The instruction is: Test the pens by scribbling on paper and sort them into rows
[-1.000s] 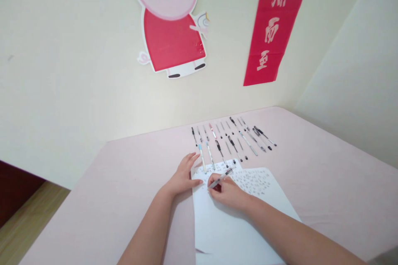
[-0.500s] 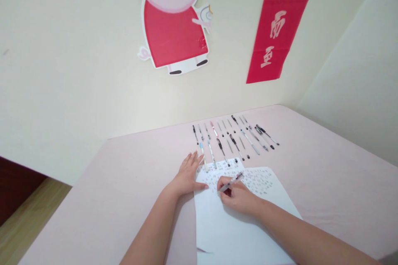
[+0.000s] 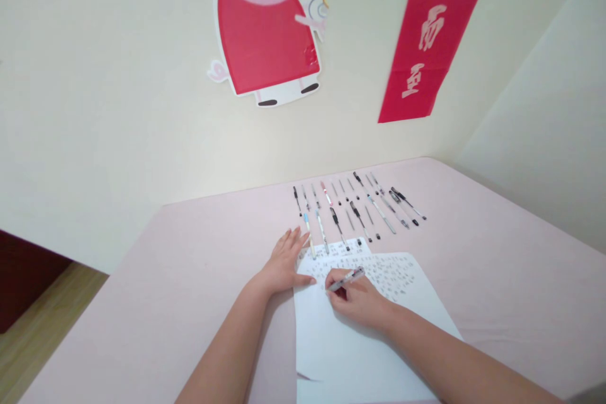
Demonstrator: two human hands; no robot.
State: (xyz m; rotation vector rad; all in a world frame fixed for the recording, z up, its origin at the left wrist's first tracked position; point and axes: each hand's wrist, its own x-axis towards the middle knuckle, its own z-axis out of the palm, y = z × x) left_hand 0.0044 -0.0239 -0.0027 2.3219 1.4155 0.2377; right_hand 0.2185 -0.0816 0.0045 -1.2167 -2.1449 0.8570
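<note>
My right hand (image 3: pixel 355 298) is closed around a clear-barrelled pen (image 3: pixel 349 278), its tip down at the white paper (image 3: pixel 345 353). Rows of small dark handwriting cover the top part of this sheet; its lower part is blank apart from a dark mark at the left edge. Flat and with fingers spread, my left hand (image 3: pixel 285 265) lies at the sheet's upper left edge, thumb on the paper. Its fingertips are beside a pen with a light blue end (image 3: pixel 309 237). A second written sheet (image 3: pixel 338 247) shows from beneath the top one.
Several pens, caps and refills lie in two rows beyond the paper, among them a pink pen (image 3: pixel 326 194) and a black pen (image 3: pixel 336 221). A pink cloth (image 3: pixel 203 252) covers the table. The wall behind carries a cartoon pig cutout (image 3: pixel 267 38) and a red banner (image 3: pixel 426 44).
My right hand with the pen has shifted slightly left over the paper, and the pen leans lower. The left hand stays flat in place. The whole view has tilted a little.
</note>
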